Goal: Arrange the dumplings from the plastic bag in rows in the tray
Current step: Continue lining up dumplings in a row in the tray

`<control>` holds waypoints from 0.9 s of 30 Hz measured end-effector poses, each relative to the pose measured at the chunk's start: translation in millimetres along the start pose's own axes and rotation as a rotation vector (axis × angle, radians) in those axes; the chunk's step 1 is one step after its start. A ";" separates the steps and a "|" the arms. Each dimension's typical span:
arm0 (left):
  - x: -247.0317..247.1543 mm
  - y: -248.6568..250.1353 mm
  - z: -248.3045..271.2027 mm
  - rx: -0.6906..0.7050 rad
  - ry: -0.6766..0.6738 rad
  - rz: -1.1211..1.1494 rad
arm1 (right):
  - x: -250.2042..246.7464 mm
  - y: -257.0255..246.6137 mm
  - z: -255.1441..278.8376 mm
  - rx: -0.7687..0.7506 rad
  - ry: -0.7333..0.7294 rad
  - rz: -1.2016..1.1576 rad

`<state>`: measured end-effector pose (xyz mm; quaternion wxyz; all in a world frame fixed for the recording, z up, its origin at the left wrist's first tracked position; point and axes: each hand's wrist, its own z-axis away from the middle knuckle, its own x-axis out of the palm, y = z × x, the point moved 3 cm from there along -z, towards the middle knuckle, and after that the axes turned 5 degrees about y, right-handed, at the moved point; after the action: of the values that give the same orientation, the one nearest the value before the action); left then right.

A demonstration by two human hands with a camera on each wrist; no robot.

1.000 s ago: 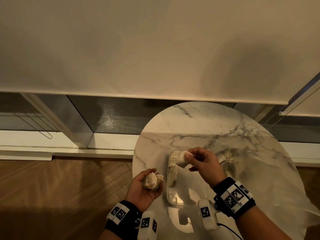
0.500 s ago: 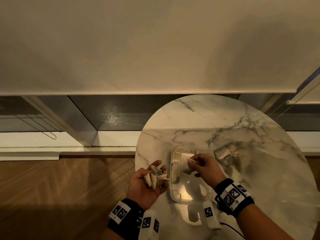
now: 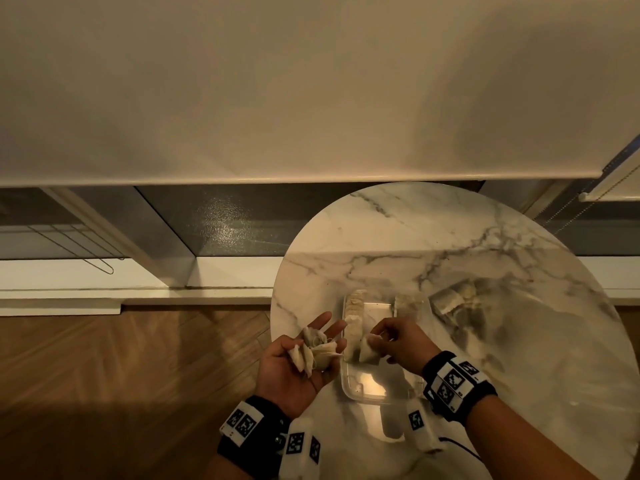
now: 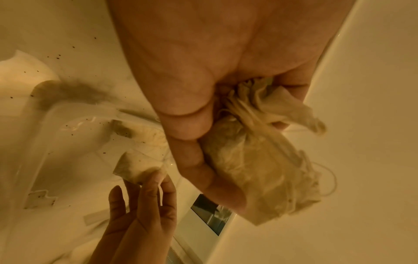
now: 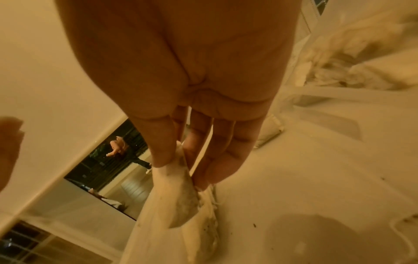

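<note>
My left hand (image 3: 291, 375) lies palm up beside the tray's left edge, fingers spread, with a few pale dumplings (image 3: 317, 351) resting on the palm; the left wrist view shows these dumplings (image 4: 260, 160) against the fingers. My right hand (image 3: 401, 344) pinches one dumpling (image 3: 367, 351) by its edge, low over the clear plastic tray (image 3: 374, 389), at the near end of a row of dumplings (image 3: 355, 313) along the tray's left side. In the right wrist view that dumpling (image 5: 174, 192) hangs from my fingertips (image 5: 162, 157).
The tray sits on a round marble table (image 3: 415, 237). A clear plastic bag (image 3: 457, 303) holding more dumplings lies to the right of the tray. The table's left edge passes under my left hand, with wooden floor (image 3: 138, 375) below.
My right hand carried its dumpling from the tray's far end toward the near end of the left row. My left hand uncurled from cupping its dumplings to a flat palm.
</note>
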<state>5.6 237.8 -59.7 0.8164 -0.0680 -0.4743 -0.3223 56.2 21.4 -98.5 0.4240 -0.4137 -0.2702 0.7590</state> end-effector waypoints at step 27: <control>-23.6 8.2 2.3 0.072 0.116 0.065 | 40.8 1.8 -49.5 -0.032 -0.022 0.387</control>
<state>0.7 256.1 -76.2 0.8545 -0.0351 -0.4351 -0.2815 85.8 58.8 -141.4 0.2606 -0.4560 -0.2022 0.8266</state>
